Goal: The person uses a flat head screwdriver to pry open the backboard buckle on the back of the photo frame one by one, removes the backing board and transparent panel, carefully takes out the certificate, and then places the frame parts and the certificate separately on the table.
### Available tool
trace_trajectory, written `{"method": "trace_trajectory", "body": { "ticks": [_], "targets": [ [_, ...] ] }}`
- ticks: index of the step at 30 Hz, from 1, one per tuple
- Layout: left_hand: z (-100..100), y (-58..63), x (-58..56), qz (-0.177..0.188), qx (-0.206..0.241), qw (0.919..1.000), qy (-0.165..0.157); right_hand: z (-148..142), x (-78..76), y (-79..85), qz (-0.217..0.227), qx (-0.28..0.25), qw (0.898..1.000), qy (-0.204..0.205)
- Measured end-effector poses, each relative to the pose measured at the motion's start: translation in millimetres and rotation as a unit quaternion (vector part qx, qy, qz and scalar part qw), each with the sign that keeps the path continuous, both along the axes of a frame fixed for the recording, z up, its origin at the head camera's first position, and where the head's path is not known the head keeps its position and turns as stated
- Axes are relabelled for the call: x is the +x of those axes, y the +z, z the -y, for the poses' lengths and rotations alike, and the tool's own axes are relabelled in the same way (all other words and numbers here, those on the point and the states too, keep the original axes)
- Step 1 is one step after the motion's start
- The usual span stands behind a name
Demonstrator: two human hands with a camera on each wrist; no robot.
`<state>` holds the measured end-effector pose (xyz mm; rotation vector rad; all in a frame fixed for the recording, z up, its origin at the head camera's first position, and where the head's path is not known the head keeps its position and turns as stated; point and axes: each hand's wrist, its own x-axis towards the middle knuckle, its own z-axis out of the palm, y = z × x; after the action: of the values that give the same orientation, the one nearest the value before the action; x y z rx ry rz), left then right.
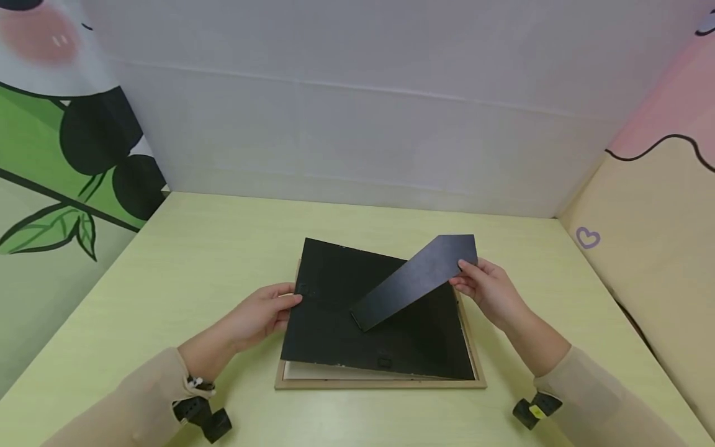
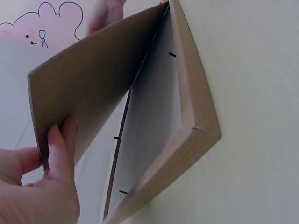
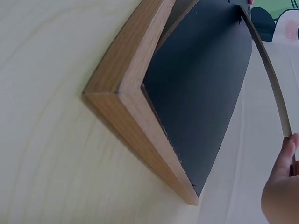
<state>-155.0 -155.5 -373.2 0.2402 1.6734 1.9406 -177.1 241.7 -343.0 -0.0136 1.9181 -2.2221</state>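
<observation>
A wooden picture frame (image 1: 391, 384) lies face down on the table. Its black backing board (image 1: 335, 323) is tilted, with the left side raised out of the frame and the right side down at the frame's right edge. My left hand (image 1: 274, 308) pinches the raised left edge, thumb on top; in the left wrist view its fingers spread under the board's brown inner face (image 2: 93, 79). With my right hand (image 1: 486, 287) I pinch the free end of the easel stand (image 1: 416, 279), which swings up from the middle of the board. Under the board a pale sheet (image 2: 154, 107) shows inside the frame.
Small dark metal tabs (image 2: 123, 192) stick out from the frame's inner walls. The pale wooden table (image 1: 223, 236) extends around the frame, with a white wall (image 1: 357, 136) behind it and painted panels at left and right.
</observation>
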Motion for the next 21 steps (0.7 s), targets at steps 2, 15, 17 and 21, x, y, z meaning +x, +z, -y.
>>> {"method": "trace_trajectory", "body": {
  "ticks": [2,15,17,21],
  "targets": [
    [0,-0.1,1.3,-0.008,-0.005,0.9998,0.016,-1,-1.7,-2.7,0.007,0.033,0.999,0.007],
    [6,9.6,15.3,-0.042,-0.029,0.9957,0.077,-7,-14.0,-7.5,-0.039,0.315,0.947,0.041],
    [7,10.4,16.3,-0.039,-0.035,0.9949,0.086,-8,-13.7,-5.5,-0.040,0.324,0.944,0.045],
    [11,9.3,16.8,-0.027,-0.039,0.9930,0.109,-12,-11.0,-3.9,-0.041,0.323,0.944,0.052]
  ]
}}
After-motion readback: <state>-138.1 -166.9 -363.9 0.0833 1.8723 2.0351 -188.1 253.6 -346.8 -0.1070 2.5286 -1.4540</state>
